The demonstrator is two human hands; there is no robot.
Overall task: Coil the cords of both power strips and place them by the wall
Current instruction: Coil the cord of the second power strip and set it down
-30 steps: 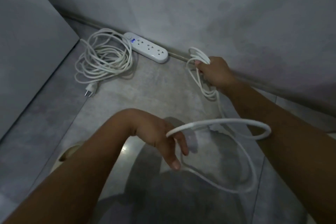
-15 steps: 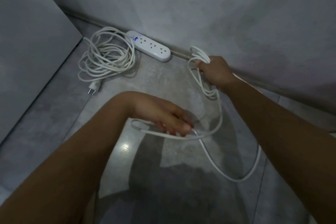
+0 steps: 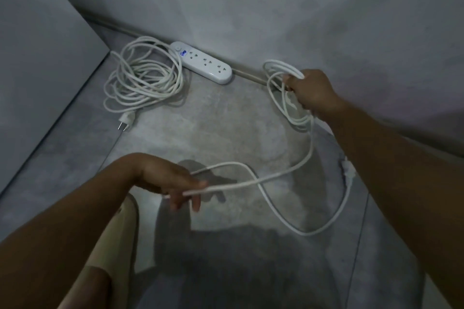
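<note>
At left on the floor (image 3: 226, 120), a coil (image 3: 144, 78) with plug (image 3: 126, 120) at its near edge, strip (image 3: 203, 63) just beside it, lying along the wall (image 3: 251, 7). Lower centre, left hand (image 3: 170, 183) — fingers curled round a slack loop of cord (image 3: 276, 175). At right, near the wall, right hand (image 3: 311, 90) — clamped on the gathered loops (image 3: 281, 70) of that same cord.

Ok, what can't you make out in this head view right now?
Head view only.
Second strip: only a white piece shows; the right forearm hides the rest.
Loops in the right hand: fingers cover the cord.
Blue label on the first strip: too small.
Left hand fingertips: blurred.
</note>
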